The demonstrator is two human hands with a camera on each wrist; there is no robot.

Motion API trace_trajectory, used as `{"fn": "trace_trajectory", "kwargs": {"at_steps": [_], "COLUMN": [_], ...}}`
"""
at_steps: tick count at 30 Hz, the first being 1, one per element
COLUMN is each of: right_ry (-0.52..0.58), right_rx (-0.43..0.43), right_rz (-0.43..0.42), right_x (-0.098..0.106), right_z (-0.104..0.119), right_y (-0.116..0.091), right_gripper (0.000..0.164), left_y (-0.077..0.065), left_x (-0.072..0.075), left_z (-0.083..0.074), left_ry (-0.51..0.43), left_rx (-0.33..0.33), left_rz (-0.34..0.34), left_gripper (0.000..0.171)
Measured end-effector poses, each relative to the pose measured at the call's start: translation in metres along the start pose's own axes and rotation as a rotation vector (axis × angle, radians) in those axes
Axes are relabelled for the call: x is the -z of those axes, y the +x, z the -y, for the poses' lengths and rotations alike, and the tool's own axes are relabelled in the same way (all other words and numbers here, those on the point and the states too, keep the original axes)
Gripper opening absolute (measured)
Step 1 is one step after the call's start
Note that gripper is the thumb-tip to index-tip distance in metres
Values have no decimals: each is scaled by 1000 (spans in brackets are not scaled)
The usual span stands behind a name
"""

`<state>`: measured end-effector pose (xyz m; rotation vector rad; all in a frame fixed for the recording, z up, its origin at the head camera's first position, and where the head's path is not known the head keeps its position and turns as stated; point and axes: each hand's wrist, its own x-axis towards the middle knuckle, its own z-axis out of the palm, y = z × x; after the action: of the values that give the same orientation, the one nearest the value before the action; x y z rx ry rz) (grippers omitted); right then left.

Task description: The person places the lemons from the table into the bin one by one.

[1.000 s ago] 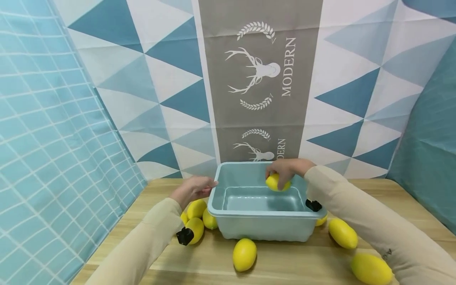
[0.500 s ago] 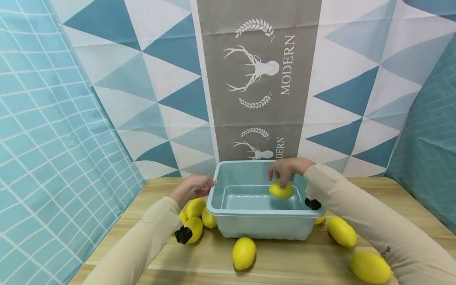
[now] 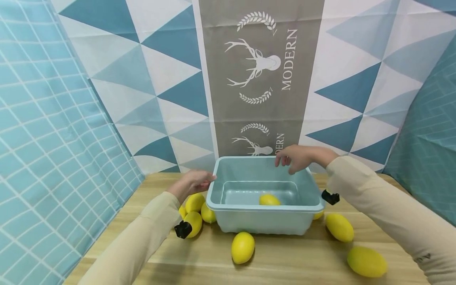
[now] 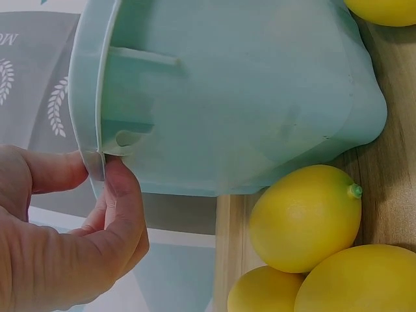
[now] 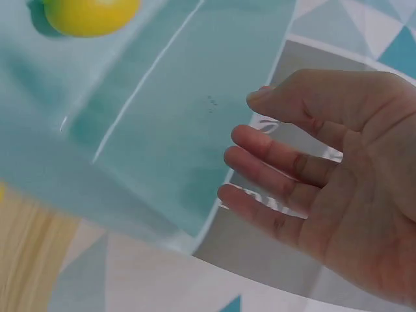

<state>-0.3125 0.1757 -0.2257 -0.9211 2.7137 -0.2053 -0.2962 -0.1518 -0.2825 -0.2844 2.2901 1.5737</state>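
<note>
The left hand (image 3: 194, 183) pinches the bin (image 3: 263, 222) at its edge between 9 and 10 o'clock, thumb on one side of the lip and fingers on the other. The right hand (image 3: 297, 159), holding nothing, is over the edge between 1 and 2, fingers loosely bent and parted. One lemon (image 3: 269, 200) lies inside the bin towards 6, partly hidden by the near lip. On the table (image 3: 285, 263), a lemon cluster (image 3: 194, 204) sits at 8, a single lemon (image 3: 243, 248) near 7, and three more lemons (image 3: 339, 227) towards 4.
</note>
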Motion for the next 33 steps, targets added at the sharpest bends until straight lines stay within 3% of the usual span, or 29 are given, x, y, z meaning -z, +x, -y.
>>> {"fn": "trace_trajectory", "kwargs": {"at_steps": [6, 17, 26, 33], "right_ry": [16, 45, 43, -22], "right_rx": [99, 122, 31, -12], "right_rz": [-92, -221, -347, -407], "right_x": [4, -19, -31, -45], "right_z": [5, 4, -9, -21], "right_y": [-31, -67, -94, -114], "right_gripper": [38, 43, 33, 31], "left_y": [-2, 1, 5, 3], "left_x": [4, 4, 0, 1], "left_z": [-4, 7, 4, 0], "left_ry": [9, -15, -19, -24], "left_rx": [0, 10, -8, 4], "left_rz": [8, -11, -11, -15], "left_gripper": [35, 35, 37, 39]}}
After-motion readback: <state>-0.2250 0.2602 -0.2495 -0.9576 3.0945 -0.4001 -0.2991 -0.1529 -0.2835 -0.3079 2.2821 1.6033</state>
